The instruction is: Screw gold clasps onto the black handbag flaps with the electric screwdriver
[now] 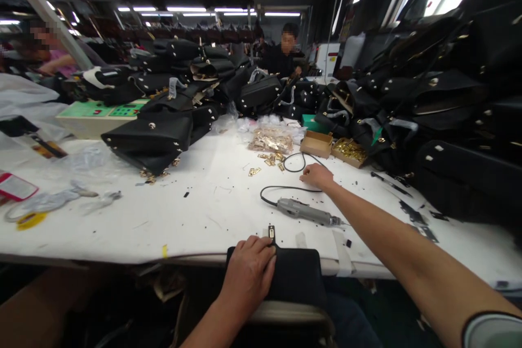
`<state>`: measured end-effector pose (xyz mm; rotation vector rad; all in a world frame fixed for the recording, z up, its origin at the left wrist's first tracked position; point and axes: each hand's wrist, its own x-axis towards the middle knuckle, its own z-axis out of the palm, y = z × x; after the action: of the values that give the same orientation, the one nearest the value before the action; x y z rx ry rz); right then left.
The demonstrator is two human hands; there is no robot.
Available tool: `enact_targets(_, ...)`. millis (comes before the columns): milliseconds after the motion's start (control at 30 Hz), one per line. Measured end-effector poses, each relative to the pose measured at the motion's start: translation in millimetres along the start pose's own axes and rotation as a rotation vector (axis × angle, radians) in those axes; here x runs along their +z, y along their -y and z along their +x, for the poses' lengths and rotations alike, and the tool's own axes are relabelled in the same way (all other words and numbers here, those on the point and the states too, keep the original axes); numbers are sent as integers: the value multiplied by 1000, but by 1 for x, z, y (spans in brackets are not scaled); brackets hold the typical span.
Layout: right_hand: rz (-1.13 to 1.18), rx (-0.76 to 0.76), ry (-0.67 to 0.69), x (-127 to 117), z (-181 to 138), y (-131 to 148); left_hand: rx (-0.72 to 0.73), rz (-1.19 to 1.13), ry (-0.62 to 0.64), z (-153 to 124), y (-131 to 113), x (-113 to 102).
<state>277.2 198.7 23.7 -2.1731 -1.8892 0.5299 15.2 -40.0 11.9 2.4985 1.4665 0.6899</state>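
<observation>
Grey tool [305,211], just one, and two brown boxes [316,144] sit on the desk [122,231]. The left hand [252,263] holds one black bag [299,272]; the right hand [317,176] curls, holding what I cannot tell.

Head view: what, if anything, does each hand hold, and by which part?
The left hand holds the black bag at its far edge, beside the metal-framed tab. Whether the right hand holds anything cannot be told.

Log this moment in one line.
left hand: on black bag | right hand: near black cable | electric screwdriver: lying on white table
</observation>
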Motion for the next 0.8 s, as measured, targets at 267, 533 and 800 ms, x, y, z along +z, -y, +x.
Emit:
enact_targets(267, 219, -163, -25, -8, -35, 17, -10, 0, 59, -4, 1, 1)
enact_targets(533, 653, -368, 414, 38, -145, 52, -2, 13, 61, -5, -2, 0)
enact_targets(800, 547, -355, 372, 54, -152, 49, -14, 18, 45, -6, -2, 2)
